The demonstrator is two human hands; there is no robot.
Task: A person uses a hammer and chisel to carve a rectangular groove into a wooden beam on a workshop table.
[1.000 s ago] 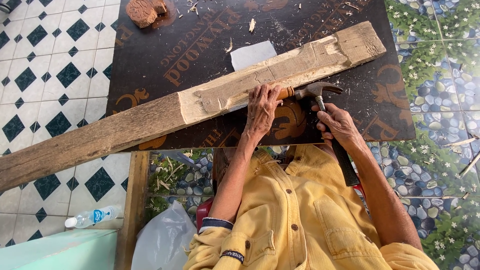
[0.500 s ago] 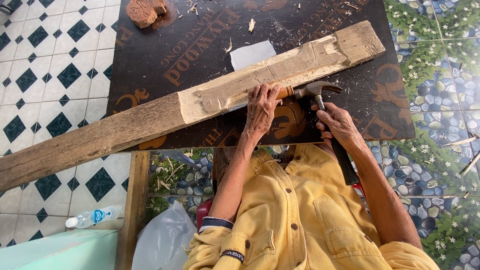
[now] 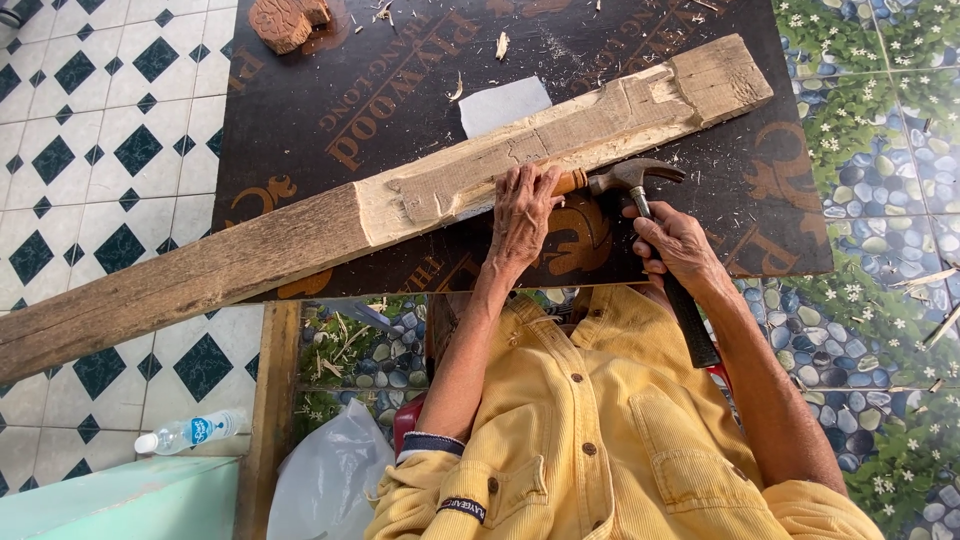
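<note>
A long weathered wooden plank (image 3: 300, 250) lies slantwise across a dark plywood board (image 3: 400, 90), its upper face chiselled pale. My left hand (image 3: 522, 210) grips a chisel with a brown wooden handle (image 3: 568, 182) against the plank's near edge; the blade is hidden by my fingers. My right hand (image 3: 672, 242) holds a claw hammer (image 3: 632, 178) by its black handle, the steel head touching the chisel's end. Yellow sleeves cover both arms.
A carved wooden block (image 3: 285, 20) rests at the board's far left. A white paper piece (image 3: 503, 103) and wood chips lie behind the plank. A plastic bottle (image 3: 190, 432), a white bag (image 3: 325, 480) and a wooden leg (image 3: 265, 420) stand on the tiled floor.
</note>
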